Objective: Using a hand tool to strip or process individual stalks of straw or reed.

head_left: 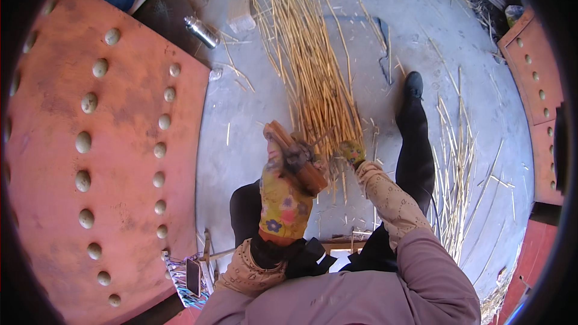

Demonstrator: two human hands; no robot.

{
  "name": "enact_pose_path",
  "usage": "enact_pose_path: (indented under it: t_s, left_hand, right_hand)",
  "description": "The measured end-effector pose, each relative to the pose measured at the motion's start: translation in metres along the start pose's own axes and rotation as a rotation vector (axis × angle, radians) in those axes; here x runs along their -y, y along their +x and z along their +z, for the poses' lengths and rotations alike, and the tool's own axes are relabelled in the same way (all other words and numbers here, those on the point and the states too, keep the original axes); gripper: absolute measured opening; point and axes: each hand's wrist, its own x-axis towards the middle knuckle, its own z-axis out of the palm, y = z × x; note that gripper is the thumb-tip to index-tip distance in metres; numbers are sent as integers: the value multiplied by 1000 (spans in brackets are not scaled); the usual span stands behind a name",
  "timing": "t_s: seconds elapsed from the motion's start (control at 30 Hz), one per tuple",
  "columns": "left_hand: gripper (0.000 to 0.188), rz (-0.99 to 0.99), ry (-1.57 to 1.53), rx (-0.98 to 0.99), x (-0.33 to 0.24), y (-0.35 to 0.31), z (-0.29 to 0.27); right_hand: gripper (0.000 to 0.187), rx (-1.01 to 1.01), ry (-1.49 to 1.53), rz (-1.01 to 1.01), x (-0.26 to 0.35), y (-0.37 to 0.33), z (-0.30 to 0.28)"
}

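A long bundle of straw-coloured stalks (319, 75) lies on the grey floor in front of me, its near ends close to my hands. My left hand (283, 195), in a yellow flowered glove, is closed round a brown wooden tool (310, 176) with a darker part at its middle; its exact kind is unclear. This tool is held just left of the stalks' near ends. On the right side of the bundle's near end, my right hand (351, 151) wears a similar flowered glove and is closed at the stalks. Its fingertips are partly hidden.
Loose stalks (454, 174) lie right of my outstretched leg. A large red studded door (126, 144) stands at left, another studded red panel (530, 84) at right. A silver flask (201, 32) lies at the far left. Near my left elbow is a phone (193, 277).
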Motion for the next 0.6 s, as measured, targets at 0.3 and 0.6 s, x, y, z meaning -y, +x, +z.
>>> enact_pose_path:
  t_s: [0.3, 0.6]
  left_hand:
    - [38, 10, -91, -65, -1, 0, 21]
    - [41, 22, -62, -60, 1, 0, 10]
  right_hand:
    - [25, -55, -260, -51, -8, 0, 17]
    - [21, 17, -235, 98, 4, -10, 32]
